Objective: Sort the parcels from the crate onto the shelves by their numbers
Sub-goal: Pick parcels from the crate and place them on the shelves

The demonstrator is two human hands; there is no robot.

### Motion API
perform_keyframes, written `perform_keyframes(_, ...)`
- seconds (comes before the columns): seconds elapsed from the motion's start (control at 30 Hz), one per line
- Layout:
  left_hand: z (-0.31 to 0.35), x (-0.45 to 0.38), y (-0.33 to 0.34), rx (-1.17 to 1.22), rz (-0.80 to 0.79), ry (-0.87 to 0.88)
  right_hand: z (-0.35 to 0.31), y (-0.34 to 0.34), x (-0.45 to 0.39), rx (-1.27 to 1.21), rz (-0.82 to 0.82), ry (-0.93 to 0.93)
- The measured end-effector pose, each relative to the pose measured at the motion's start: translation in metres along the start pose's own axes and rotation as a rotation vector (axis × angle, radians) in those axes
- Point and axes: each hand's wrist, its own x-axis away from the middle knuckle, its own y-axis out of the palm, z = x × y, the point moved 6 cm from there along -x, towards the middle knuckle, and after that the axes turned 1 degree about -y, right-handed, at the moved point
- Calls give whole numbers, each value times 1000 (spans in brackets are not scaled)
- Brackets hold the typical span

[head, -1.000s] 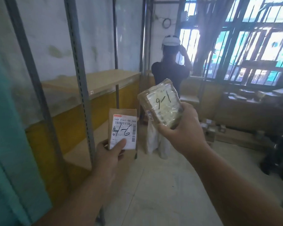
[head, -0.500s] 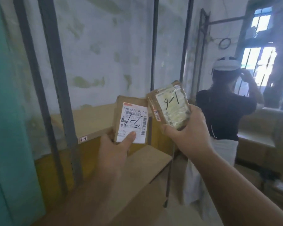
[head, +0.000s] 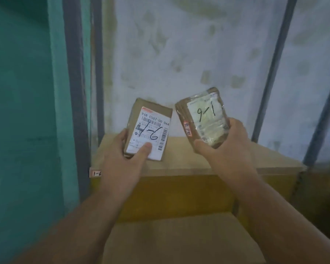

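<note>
Above the left end of the upper shelf board (head: 179,164), near its front edge, the left hand (head: 122,159) held a small cardboard parcel (head: 149,128) upright, thumb pressed flat on the lower part of its white label and fingers curled round the left side. The label carried a handwritten "1-6". A small tag (head: 96,173) at the board's front left corner, beside the grey upright (head: 74,92), appeared to read the same, though the forearm cut off its right edge. The parcel seemed to hang just over the board; whether its lower edge touched the wood could not be told.

Further right, over the middle of the same board, the right hand (head: 223,143) grasped a second, tape-wrapped parcel (head: 204,119), tilted, thumb across its lower left corner and fingers wrapped behind. Its marking read "9-1" as held, yet turned about it would read "1-6", so a wrong reading was the chief risk: it might have been dropped here or carried elsewhere on a mistaken number. A small orange sticker on its side was too blurred to settle that.

Other hazards seemed minor. Released near the front edge, the box could have tipped off toward the lower shelf (head: 179,235). The glossy wrap on the right-hand parcel looked slippery, and a loosened grip while attention went left might have let it fall. No crate was in view.
</note>
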Motion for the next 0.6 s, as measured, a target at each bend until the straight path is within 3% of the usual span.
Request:
perform_keyframes(0.17, 30, -5, -2, -327, 168, -28, 16, 40, -37, -107, -138, -73)
perform_keyframes(0.27, 29, -21, 1, -517, 225, -169, 14, 60, -45, -170, -218, -74)
perform_keyframes(0.4, 8, -40, 7, -582, 259, -366, 5, 73, -46, -204, -265, -74)
perform_keyframes(0.6, 14, -56, 8, -627, 353, -289, -1, 87, -51, -109, -338, -88)
